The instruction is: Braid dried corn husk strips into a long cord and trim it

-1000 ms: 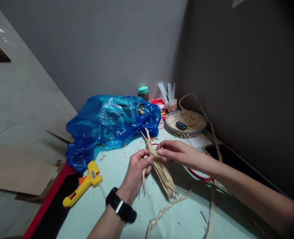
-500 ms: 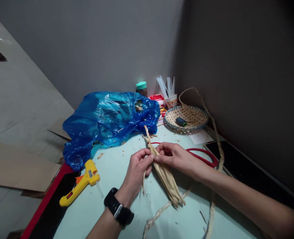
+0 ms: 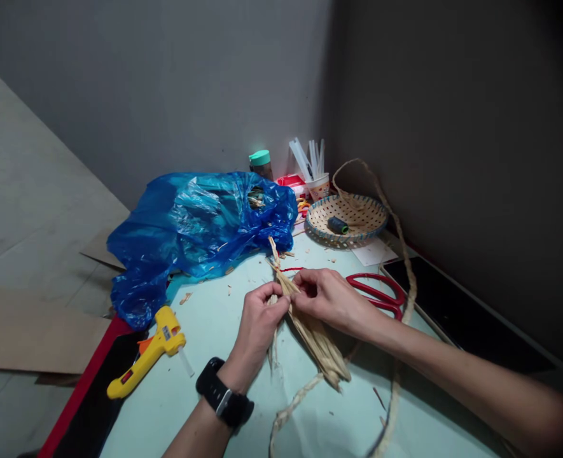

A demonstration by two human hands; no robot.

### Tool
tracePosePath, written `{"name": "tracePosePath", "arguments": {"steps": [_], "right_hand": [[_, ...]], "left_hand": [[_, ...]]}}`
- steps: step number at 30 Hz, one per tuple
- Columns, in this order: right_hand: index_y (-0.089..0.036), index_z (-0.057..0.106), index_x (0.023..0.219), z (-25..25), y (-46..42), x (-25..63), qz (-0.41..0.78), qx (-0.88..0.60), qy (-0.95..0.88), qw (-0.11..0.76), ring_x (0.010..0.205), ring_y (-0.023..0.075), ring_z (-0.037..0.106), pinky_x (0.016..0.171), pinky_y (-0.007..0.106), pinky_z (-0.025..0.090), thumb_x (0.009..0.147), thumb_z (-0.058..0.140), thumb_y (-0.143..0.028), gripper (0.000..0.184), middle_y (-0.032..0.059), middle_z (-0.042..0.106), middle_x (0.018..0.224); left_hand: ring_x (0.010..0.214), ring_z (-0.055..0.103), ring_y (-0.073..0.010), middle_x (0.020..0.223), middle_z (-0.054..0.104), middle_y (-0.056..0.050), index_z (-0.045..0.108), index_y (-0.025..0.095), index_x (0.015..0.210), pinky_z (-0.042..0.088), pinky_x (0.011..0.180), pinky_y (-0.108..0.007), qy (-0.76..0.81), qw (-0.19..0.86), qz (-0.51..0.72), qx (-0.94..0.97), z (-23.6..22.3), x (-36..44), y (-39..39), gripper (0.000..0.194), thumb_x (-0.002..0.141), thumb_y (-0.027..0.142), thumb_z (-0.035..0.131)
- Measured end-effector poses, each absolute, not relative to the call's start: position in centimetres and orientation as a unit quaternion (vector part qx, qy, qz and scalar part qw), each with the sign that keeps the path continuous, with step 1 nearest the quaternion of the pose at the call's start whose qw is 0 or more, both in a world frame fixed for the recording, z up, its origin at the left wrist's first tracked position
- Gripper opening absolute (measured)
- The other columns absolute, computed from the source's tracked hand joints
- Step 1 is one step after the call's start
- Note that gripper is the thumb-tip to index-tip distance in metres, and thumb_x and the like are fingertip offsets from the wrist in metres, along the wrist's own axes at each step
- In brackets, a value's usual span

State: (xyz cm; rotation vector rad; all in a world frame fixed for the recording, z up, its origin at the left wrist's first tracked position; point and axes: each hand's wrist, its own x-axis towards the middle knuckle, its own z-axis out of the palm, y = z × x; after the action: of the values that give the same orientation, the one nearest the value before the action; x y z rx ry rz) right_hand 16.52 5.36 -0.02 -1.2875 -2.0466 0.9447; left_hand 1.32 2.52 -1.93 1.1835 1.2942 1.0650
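Note:
A bundle of dry straw-coloured leaf strips point(image 3: 320, 348) lies slantwise above the table, narrow and twisted at its far end, wide and folded at the near end. My left hand point(image 3: 258, 321), wearing a black watch, pinches its left edge between thumb and fingers. Loose thin strips hang below those fingers. From the right, my right hand point(image 3: 326, 296) pinches the same bundle close to the left fingertips. The fingertips partly hide the strips between them. Red-handled scissors point(image 3: 381, 299) lie behind my right forearm, their blades mostly hidden.
A yellow glue gun point(image 3: 152, 353) lies left. Behind are a blue plastic bag point(image 3: 195, 222), a jar point(image 3: 261, 164), a cup of glue sticks point(image 3: 318, 189) and a woven basket point(image 3: 369, 219) with a thread spool point(image 3: 337, 225). A braided cord point(image 3: 410, 280) loops along the right.
The view has shifted slightly, moving the scene left. Both hands keep their pinch on the bundle, my left fingers a little more curled, and more of the scissors' handles shows.

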Motion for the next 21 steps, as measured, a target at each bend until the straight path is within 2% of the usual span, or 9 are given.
{"name": "tracePosePath", "arguments": {"steps": [3, 9, 15, 19, 21], "right_hand": [[-0.017, 0.052, 0.063, -0.6, 5.6, 16.6, 0.376, -0.459, -0.754, 0.281, 0.056, 0.0108, 0.042, 0.051, 0.023, 0.026, 0.074, 0.053, -0.024, 0.013, -0.0027, 0.047, 0.056], [-0.015, 0.053, 0.069, -1.3, 6.0, 16.8, 0.521, -0.393, -0.701, 0.289, 0.057, 0.0095, 0.038, 0.052, 0.021, 0.029, 0.077, 0.053, -0.025, 0.012, -0.0033, 0.044, 0.061], [-0.015, 0.057, 0.080, 0.0, 5.7, 17.0, 0.556, -0.350, -0.674, 0.338, 0.072, 0.0133, 0.046, 0.064, 0.023, 0.036, 0.083, 0.057, -0.035, 0.020, 0.0011, 0.054, 0.077], [-0.016, 0.055, 0.075, 2.6, 5.4, 18.2, 0.669, -0.313, -0.592, 0.322, 0.060, 0.0094, 0.040, 0.056, 0.023, 0.033, 0.083, 0.061, -0.037, 0.024, -0.0022, 0.045, 0.067], [-0.016, 0.057, 0.076, 4.8, 5.0, 19.8, 0.711, -0.264, -0.553, 0.346, 0.057, 0.0086, 0.041, 0.053, 0.023, 0.032, 0.082, 0.062, -0.037, 0.022, -0.0020, 0.045, 0.065]], "left_hand": [[0.046, 0.030, -0.0063, 0.050, 0.038, 0.008, 0.056, 0.016, 0.069, 0.023, 0.048, -0.021, 0.542, 0.509, 0.436, 0.506, -1.7, 1.4, 2.6, 0.009, 0.073, 0.023, 0.061], [0.047, 0.029, -0.0052, 0.054, 0.040, 0.007, 0.055, 0.016, 0.068, 0.020, 0.046, -0.020, 0.528, 0.527, 0.445, 0.496, -2.1, 1.5, 2.7, 0.006, 0.072, 0.019, 0.059], [0.044, 0.026, -0.0040, 0.055, 0.039, 0.007, 0.058, 0.015, 0.077, 0.015, 0.043, -0.020, 0.481, 0.591, 0.459, 0.456, -2.6, 1.2, 2.8, 0.009, 0.075, 0.023, 0.061], [0.042, 0.028, -0.0033, 0.054, 0.043, 0.005, 0.060, 0.013, 0.077, 0.015, 0.042, -0.020, 0.502, 0.587, 0.449, 0.448, -2.5, 1.2, 2.8, 0.013, 0.073, 0.024, 0.064], [0.040, 0.029, -0.0031, 0.054, 0.045, 0.005, 0.060, 0.012, 0.077, 0.015, 0.041, -0.021, 0.517, 0.582, 0.447, 0.440, -2.3, 1.3, 2.8, 0.014, 0.072, 0.024, 0.065]]}}
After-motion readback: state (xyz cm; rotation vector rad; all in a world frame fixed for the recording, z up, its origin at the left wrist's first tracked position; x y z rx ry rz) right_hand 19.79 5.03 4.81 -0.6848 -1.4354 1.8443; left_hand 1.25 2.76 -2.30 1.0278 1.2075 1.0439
